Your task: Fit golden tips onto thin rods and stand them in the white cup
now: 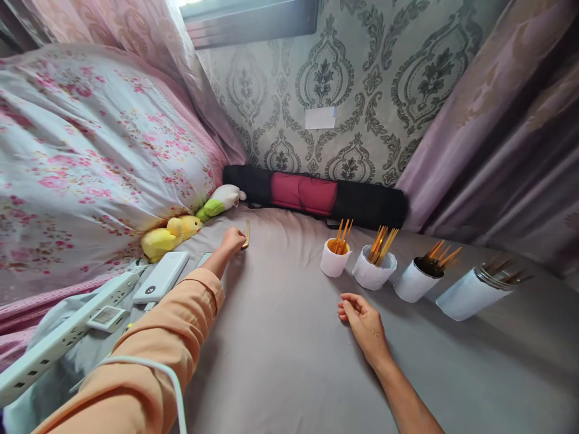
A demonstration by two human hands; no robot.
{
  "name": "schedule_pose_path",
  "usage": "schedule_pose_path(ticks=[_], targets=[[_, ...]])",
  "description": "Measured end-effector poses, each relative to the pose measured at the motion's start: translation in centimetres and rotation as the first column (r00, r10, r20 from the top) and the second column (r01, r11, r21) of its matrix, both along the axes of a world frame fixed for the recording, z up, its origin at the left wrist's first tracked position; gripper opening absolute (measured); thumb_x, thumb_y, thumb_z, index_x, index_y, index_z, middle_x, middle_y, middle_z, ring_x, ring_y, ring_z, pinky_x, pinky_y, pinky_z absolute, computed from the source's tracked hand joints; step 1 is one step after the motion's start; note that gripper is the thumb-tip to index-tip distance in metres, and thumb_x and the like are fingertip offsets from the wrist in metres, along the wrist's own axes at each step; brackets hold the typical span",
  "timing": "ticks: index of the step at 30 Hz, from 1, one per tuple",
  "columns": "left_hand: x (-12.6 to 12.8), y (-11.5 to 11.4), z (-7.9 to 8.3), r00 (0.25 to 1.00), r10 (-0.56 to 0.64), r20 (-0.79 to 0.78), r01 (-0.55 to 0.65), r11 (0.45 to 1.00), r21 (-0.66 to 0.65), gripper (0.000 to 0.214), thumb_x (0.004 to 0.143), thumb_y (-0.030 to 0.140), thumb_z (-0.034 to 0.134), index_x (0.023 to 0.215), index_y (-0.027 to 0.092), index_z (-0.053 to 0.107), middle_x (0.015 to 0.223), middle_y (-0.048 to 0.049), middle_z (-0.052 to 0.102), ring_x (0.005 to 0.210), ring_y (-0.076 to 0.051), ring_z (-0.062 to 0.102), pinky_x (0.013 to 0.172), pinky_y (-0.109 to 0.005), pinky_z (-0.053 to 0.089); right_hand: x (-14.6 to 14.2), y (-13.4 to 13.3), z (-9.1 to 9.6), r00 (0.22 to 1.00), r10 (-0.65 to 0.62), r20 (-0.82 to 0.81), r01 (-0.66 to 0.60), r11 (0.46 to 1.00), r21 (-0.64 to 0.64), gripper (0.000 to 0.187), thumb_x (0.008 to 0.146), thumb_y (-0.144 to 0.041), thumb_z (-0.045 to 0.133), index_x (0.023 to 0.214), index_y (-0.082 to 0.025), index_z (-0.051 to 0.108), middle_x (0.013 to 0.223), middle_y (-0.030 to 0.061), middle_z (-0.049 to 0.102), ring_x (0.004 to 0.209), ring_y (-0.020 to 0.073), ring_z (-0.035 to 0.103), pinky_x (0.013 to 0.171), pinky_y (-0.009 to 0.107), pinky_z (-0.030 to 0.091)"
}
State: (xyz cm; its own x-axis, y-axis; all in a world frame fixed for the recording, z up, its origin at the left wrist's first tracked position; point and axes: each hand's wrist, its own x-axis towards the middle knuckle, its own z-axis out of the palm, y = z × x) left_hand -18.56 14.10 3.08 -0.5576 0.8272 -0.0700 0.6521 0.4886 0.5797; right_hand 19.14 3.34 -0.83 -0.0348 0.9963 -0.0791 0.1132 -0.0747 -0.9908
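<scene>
My left hand (233, 240) reaches out over the grey sheet and is closed on a thin gold utensil (247, 234) that stands up from its fingers. My right hand (362, 322) rests on the sheet with its fingers loosely curled and nothing in it, just in front of the cups. A row of white cups stands on the sheet: the first cup (335, 258) and the second cup (374, 268) hold gold utensils, the third cup (414, 280) holds dark and gold ones, and the fourth cup (468, 294) holds silvery ones.
A black and red long bag (316, 196) lies along the patterned wall. A floral quilt (90, 150) is piled at the left with yellow plush toys (172, 235) below it. A power bank (161, 276) and a white power strip (58, 340) lie near my left sleeve.
</scene>
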Motion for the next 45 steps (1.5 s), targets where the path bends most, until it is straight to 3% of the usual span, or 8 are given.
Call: schedule_pose_path(ticks=[8, 22, 45], targets=[[0.3, -0.2, -0.3, 0.985, -0.060, -0.159, 0.048, 0.996, -0.076, 0.017, 0.058, 0.013, 0.055, 0.073, 0.013, 0.065, 0.071, -0.0096, 0.065, 0.076, -0.021, 0.060, 0.065, -0.026, 0.042, -0.1, 0.2, -0.3, 1.000, -0.009, -0.002, 0.009, 1.000, 0.004, 0.030, 0.071, -0.038, 0.055, 0.089, -0.014, 0.056, 0.077, 0.0062, 0.061, 0.066, 0.0144, 0.058, 0.061, 0.027, 0.048], [1.1, -0.4, -1.2, 0.967, -0.070, -0.245, 0.038, 0.990, -0.135, 0.017, 0.061, 0.017, 0.053, 0.074, 0.013, 0.064, 0.080, -0.0136, 0.065, 0.081, -0.023, 0.059, 0.065, -0.027, 0.043, -0.2, -0.2, 0.0, 1.000, -0.007, 0.003, 0.007, 1.000, 0.017, 0.028, 0.073, -0.037, 0.053, 0.089, -0.014, 0.055, 0.077, 0.0066, 0.061, 0.065, 0.0142, 0.057, 0.061, 0.028, 0.048], [1.5, -0.2, -1.8, 0.969, -0.010, -0.247, -0.025, 0.990, -0.141, 0.021, 0.061, 0.016, 0.053, 0.080, 0.015, 0.063, 0.089, -0.0155, 0.064, 0.086, -0.027, 0.058, 0.066, -0.029, 0.043, -0.2, -0.3, 0.0, 0.999, -0.032, -0.037, 0.033, 0.999, 0.015, 0.035, 0.066, -0.044, 0.057, 0.085, -0.015, 0.059, 0.073, 0.0062, 0.062, 0.062, 0.0142, 0.058, 0.058, 0.026, 0.047]])
